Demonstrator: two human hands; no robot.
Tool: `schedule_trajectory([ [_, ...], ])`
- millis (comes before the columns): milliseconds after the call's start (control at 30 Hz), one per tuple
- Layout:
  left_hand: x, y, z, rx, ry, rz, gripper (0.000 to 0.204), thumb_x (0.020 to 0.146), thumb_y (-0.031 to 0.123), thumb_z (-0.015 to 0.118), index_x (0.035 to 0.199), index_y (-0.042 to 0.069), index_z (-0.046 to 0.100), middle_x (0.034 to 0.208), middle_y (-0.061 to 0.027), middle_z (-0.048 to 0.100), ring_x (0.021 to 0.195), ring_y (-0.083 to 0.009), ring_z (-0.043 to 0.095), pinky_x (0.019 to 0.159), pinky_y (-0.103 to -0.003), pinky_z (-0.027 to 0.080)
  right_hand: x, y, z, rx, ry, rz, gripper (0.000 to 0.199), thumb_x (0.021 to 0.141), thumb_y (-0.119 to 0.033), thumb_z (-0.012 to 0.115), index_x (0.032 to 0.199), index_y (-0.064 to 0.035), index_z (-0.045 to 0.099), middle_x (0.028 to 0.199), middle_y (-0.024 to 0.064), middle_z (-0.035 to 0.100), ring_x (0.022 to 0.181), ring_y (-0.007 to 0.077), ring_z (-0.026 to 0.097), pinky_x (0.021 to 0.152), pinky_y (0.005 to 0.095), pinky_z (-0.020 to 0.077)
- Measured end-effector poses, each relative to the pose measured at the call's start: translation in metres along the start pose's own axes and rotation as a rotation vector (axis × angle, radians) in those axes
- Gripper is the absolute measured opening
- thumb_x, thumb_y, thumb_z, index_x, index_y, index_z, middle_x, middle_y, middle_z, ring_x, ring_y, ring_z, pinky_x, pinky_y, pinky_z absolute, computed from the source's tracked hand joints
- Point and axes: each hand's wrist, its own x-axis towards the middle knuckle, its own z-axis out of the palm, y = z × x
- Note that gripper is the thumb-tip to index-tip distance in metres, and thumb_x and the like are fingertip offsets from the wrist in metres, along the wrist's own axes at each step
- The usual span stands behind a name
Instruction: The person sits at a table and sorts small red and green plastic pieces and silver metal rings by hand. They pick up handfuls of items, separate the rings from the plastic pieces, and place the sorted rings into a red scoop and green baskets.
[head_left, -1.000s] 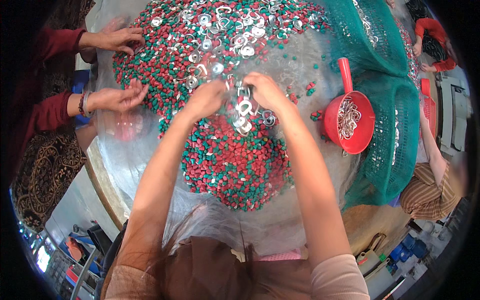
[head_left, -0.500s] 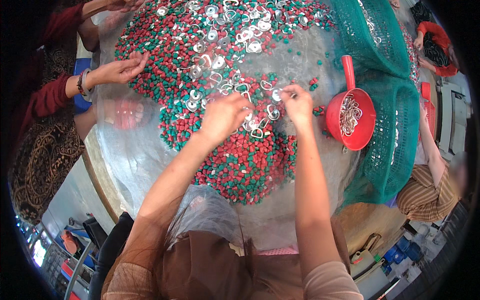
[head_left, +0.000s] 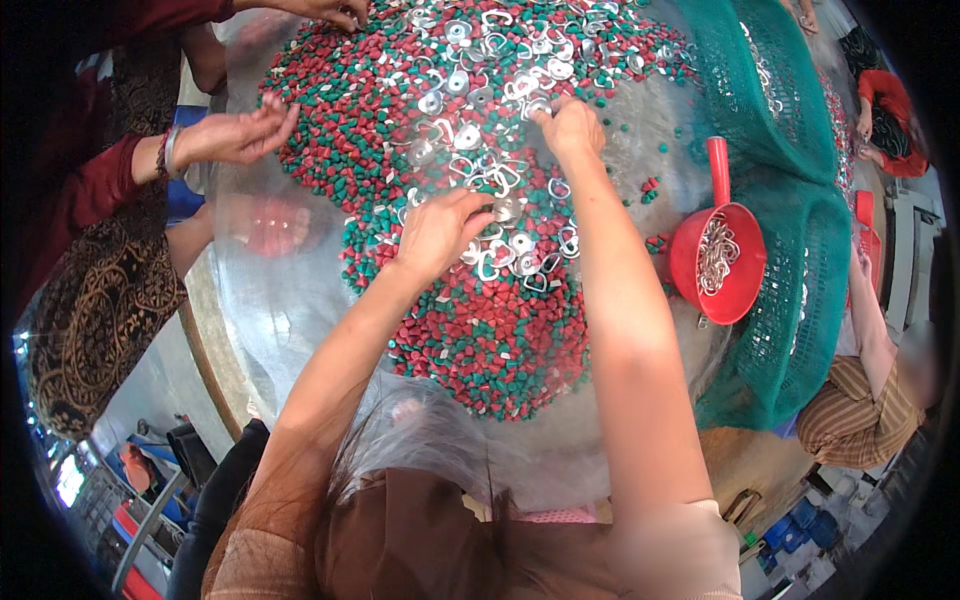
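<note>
A wide heap of small red and green chips (head_left: 490, 350), many cone-shaped, covers the plastic-covered surface, with silver metal pieces (head_left: 457, 82) strewn through it. Some pieces are bent rings, others round discs with a raised centre. Over the heap's middle, my left hand (head_left: 440, 232) has thumb and fingertips closed at a shiny metal piece (head_left: 506, 209). Farther off and to the right, my right hand (head_left: 574, 132) pinches the edge of a silver disc piece (head_left: 537, 107). Chips and more metal pieces lie around both hands.
A red ladle-like scoop (head_left: 717, 262) holding silver rings stands at right. Beside it are green mesh baskets (head_left: 795, 330) with metal pieces inside. At left, a co-worker's hand (head_left: 235, 135) hovers near the heap, and another hand (head_left: 335, 10) reaches over its far edge.
My right hand has moved farther away and slightly left, to another part of the heap. My left hand stays over the middle. The whole view has shifted slightly.
</note>
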Motion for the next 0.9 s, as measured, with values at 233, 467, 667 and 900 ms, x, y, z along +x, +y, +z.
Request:
schedule_trajectory([
  [233, 0.0, 0.006, 0.016, 0.077, 0.097, 0.147, 0.02, 0.081, 0.022, 0.065, 0.099, 0.013, 0.063, 0.096, -0.0016, 0.062, 0.079, -0.0245, 0.064, 0.065, -0.037, 0.053, -0.035, 0.031, -0.031, 1.295, -0.519, 0.156, 0.031, 0.078, -0.027, 0.071, 0.101, -0.0085, 0.063, 0.099, 0.0057, 0.065, 0.082, 0.0181, 0.064, 0.057, 0.0303, 0.0472],
  [467, 0.009, -0.008, 0.016, -0.189, 0.131, -0.165, 0.017, 0.086, 0.019, 0.062, 0.099, 0.009, 0.066, 0.092, -0.0064, 0.067, 0.075, -0.0186, 0.064, 0.066, -0.031, 0.051, -0.038, -0.004, -0.009, 0.892, -0.559, 0.082, 0.026, 0.078, -0.024, 0.071, 0.099, -0.0084, 0.067, 0.085, 0.0039, 0.067, 0.079, 0.0148, 0.064, 0.055, 0.0273, 0.0459],
  [667, -0.007, -0.044, -0.026, -1.022, 0.036, -0.727, 0.024, 0.089, 0.022, 0.062, 0.104, 0.004, 0.062, 0.088, -0.0003, 0.064, 0.076, -0.0109, 0.059, 0.067, -0.023, 0.048, -0.048, -0.051, 0.026, 0.113, -0.185, -0.256, 0.025, 0.075, -0.027, 0.073, 0.093, -0.0105, 0.068, 0.089, 0.009, 0.067, 0.083, 0.0192, 0.065, 0.072, 0.0342, 0.0501],
  [900, -0.026, -0.06, -0.055, -1.775, 0.084, -0.583, 0.026, 0.09, 0.023, 0.058, 0.108, 0.004, 0.057, 0.103, -0.0087, 0.062, 0.093, -0.0197, 0.063, 0.074, -0.031, 0.057, -0.078, 0.0, -0.022, 1.439, -0.824, 0.054, 0.026, 0.081, -0.025, 0.068, 0.1, -0.0091, 0.062, 0.098, 0.0048, 0.063, 0.082, 0.0178, 0.064, 0.058, 0.025, 0.0474],
])
